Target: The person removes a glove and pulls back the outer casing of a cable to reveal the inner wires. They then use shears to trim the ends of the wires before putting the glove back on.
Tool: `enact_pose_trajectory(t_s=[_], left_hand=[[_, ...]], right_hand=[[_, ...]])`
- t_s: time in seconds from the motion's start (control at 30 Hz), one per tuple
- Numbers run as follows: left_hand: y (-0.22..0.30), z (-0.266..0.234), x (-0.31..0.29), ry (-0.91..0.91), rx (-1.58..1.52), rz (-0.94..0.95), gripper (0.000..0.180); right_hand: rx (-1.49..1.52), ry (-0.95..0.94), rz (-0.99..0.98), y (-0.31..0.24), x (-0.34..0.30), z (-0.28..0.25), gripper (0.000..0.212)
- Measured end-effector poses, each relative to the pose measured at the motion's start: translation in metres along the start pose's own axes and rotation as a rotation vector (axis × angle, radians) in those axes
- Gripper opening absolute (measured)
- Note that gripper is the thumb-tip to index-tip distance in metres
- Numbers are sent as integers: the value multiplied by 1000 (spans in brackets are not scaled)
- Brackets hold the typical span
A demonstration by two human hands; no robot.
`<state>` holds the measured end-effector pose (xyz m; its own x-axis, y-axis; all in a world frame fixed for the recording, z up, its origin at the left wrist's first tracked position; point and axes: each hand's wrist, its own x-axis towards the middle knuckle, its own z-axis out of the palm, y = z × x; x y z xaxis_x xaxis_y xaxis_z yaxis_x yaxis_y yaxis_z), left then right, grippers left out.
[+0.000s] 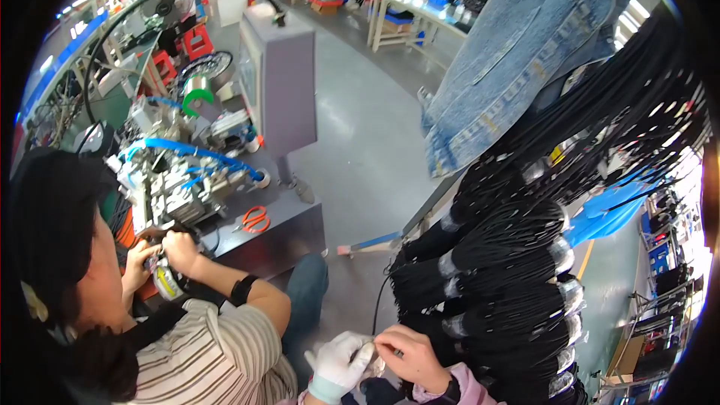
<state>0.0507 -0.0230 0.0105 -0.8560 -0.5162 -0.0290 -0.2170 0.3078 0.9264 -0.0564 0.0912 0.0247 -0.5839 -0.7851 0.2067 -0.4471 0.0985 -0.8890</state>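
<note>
My left hand (340, 364), in a white glove, is closed in a pinch at the lower edge. Bare, my right hand (411, 356) pinches right against it, fingertip to fingertip. A thin black cable (379, 304) hangs from the bundles on the right and runs down to the fingertips of both hands; my right fingers seem closed on its end. Below the fingertips shows a small pale, shiny bit, too small to name. Just right of my hands hang thick bundles of black cables (480, 270), wrapped in clear film at several places.
A co-worker in a striped shirt (217, 352) sits at left, hands at a machine (180, 180) with blue tubing. Orange scissors (256, 219) lie on its dark bench, beside a grey monitor (281, 82). A denim jacket (517, 60) hangs over the cable rack. White workbenches (390, 0) stand behind.
</note>
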Motion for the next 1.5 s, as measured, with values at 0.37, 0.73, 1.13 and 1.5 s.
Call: enact_pose_trajectory(t_s=[0.37,0.73,1.13,1.5], left_hand=[[-6,-8,-3,-128,63,153,17],[-24,3,3,-261,-302,-54,10],[-52,24,-7,-240,-421,-113,25],[-32,27,-1,-92,-454,-385,19]], right_hand=[[-114,-63,19,2,2,6,16],[238,-118,201,41,-18,11,19],[765,212,627,42,-29,33,12],[443,160,438,49,-24,19,7]])
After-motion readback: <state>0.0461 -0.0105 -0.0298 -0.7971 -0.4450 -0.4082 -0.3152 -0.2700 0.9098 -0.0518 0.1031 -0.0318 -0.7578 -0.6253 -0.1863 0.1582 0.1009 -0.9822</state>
